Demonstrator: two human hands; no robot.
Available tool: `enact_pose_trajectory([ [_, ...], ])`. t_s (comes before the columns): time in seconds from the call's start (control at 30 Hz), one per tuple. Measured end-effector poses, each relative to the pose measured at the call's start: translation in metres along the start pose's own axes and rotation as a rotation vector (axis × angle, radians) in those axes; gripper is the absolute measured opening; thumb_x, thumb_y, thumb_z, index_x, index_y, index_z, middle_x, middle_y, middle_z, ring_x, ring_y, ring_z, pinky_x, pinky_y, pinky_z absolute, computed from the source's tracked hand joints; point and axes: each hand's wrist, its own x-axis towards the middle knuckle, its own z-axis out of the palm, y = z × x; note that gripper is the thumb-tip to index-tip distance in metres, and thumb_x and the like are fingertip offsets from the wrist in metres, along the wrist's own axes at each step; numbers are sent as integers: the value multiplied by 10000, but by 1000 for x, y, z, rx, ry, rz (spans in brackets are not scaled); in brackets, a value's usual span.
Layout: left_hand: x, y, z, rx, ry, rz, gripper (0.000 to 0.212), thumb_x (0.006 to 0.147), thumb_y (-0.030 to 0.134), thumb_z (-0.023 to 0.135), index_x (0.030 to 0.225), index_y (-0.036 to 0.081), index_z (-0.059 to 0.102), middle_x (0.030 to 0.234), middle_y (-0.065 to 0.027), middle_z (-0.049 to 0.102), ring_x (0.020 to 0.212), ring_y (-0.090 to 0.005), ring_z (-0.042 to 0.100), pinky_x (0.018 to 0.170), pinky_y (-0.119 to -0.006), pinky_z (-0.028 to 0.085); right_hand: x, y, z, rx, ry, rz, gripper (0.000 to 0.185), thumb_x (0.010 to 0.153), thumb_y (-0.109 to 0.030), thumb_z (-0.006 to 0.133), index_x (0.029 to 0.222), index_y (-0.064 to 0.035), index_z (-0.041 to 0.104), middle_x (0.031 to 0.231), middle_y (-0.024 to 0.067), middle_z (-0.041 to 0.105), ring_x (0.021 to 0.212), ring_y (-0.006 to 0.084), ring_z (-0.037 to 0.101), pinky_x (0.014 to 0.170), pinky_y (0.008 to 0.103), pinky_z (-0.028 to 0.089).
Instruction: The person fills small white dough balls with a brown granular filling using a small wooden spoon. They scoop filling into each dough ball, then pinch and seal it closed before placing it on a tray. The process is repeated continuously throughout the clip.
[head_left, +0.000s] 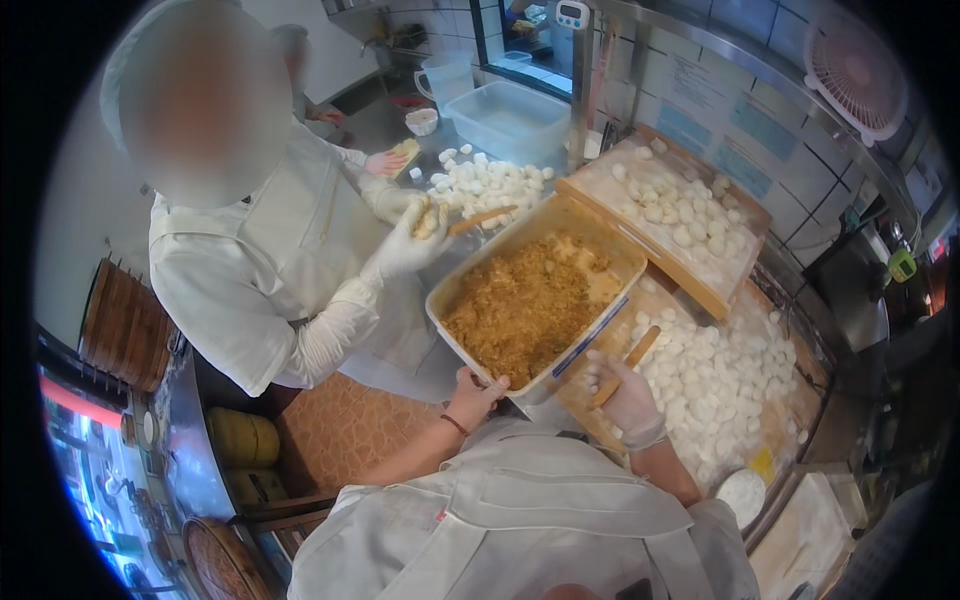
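Note:
My bare left hand (480, 399) grips the near corner of a white plastic tub (484, 281) that holds a brown, minced filling (525, 304). In my gloved right hand (624, 394) is a flat wooden spatula (628, 367), just right of the tub. Many small floured dough pieces (701, 382) lie on the floured wooden board beside that hand. Across the tub a co-worker's gloved hands (421, 229) hold a piece of dough and a second wooden spatula (484, 217).
A tilted wooden board (652, 247) bears more dough pieces. Behind the tub are a dough heap (487, 184), an empty clear bin (510, 120) and a pitcher (448, 79). Another person's hand (386, 162) rests on a yellow cloth. A floured disc (741, 496) lies at lower right.

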Motion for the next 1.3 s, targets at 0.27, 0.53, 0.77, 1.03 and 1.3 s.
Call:
enact_pose_trajectory([
  [0.27, 35, 28, -22, 62, 12, -183, 437, 936, 419, 495, 946, -16, 541, 681, -82, 580, 553, -129, 526, 463, -251, 409, -3, -1, -1, 20, 21, 25, 329, 954, -207, 492, 1155, 51, 528, 886, 92, 584, 792, 201, 565, 694, 297, 474],
  [0.53, 30, 7, -5, 69, -31, -110, 312, 848, 181, 595, 1012, -55, 475, 770, -128, 584, 578, -159, 556, 425, -261, 418, 0, 0, -12, 2, 6, 6, 330, 954, -199, 494, 1157, 59, 526, 894, 95, 585, 804, 207, 571, 703, 292, 471],
  [0.77, 20, 16, 15, -33, 82, -128, 384, 886, 327, 620, 981, -42, 577, 762, -92, 620, 530, -158, 552, 417, -282, 428, 1, 1, -15, 24, -1, 7, 338, 966, -206, 466, 1173, 57, 510, 910, 99, 578, 819, 208, 553, 720, 291, 456],
  [1.03, 41, 24, -32, 652, 180, 89, 583, 875, 528, 518, 896, -35, 665, 773, -159, 663, 750, -233, 649, 687, -339, 485, -2, 0, -11, 70, 21, 15, 315, 964, -199, 472, 1143, 54, 527, 889, 99, 575, 797, 198, 562, 705, 275, 463],
  [1.3, 24, 54, -52, 711, -160, 130, 483, 885, 467, 538, 851, -2, 651, 734, -123, 636, 710, -236, 605, 678, -349, 469, -7, -6, -7, 66, 36, 14, 317, 962, -192, 469, 1151, 58, 519, 911, 102, 564, 817, 204, 553, 712, 288, 462],
])
